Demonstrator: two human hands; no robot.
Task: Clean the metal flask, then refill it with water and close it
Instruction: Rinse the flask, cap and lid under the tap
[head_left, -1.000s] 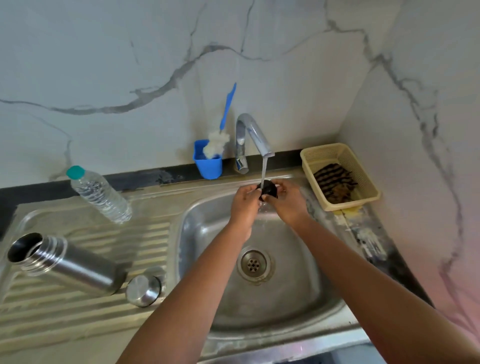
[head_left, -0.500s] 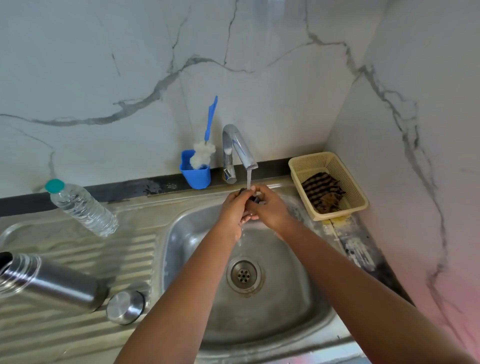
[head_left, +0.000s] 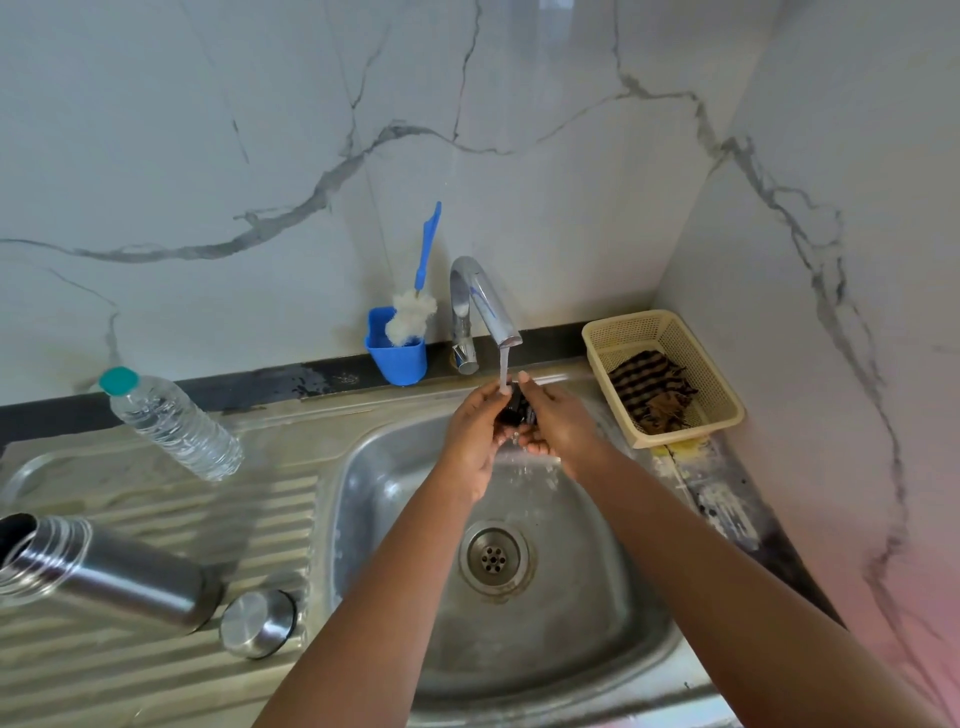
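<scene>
In the head view, both hands are working under the tap (head_left: 483, 306), which is running a thin stream into the sink (head_left: 395, 519). The left hand (head_left: 475, 431) and the right hand (head_left: 558, 426) are together holding a small black piece (head_left: 514, 408), likely the flask's inner stopper, right in the stream; each grip is curling its fingers round that piece, pressing it from its own side, and water is spilling off below the palms.

The metal flask (head_left: 104, 571) is lying on its side on the ribbed draining part of the bench (head_left: 156, 686), well apart from the hands, its open threaded mouth pointing toward the left edge. Its steel cap (head_left: 258, 623) is sitting just beside the flask's base, near the sink rim. A clear water bottle (head_left: 171, 421) with a teal top is lying further back on the bench. A blue cup (head_left: 397, 351) is holding a bottle brush (head_left: 415, 306) by the tap, and a beige basket (head_left: 670, 332) with a striped cloth is standing at the right.

Judging by this, the washing stage is under way: the small part is being rinsed. Whether the flask body is already washed cannot be told. Refilling and closing are clearly yet to come, since the flask is lying open and tipped over.
</scene>
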